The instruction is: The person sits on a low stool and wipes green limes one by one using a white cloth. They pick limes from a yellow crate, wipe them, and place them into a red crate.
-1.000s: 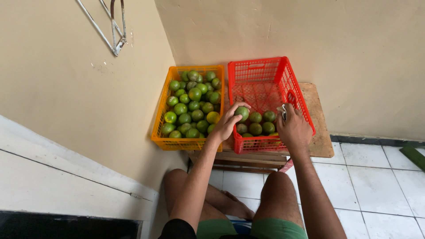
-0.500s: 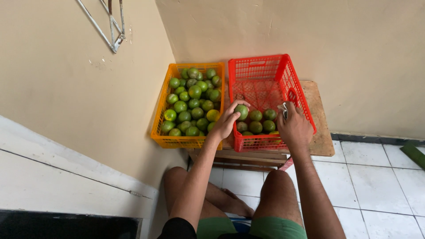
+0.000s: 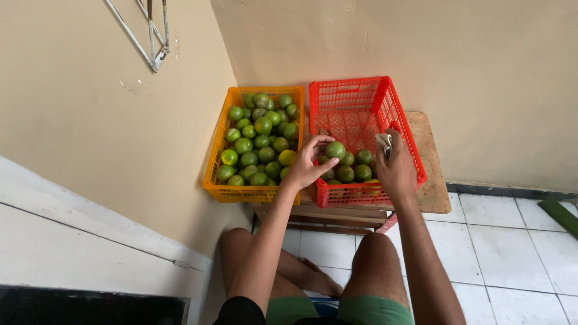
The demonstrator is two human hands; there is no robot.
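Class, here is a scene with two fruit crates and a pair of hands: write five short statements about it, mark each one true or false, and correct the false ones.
1. The orange crate holds more green fruit than the red crate. True.
2. The left hand is at a green fruit over the red crate. True.
3. The right hand is empty. False: it holds a small pale cloth-like thing, too small to identify.
4. The red crate is full to the brim. False: fruit lies only at its near end, and the far part shows bare mesh.
5. Both crates rest on a wooden board above a tiled floor. True.
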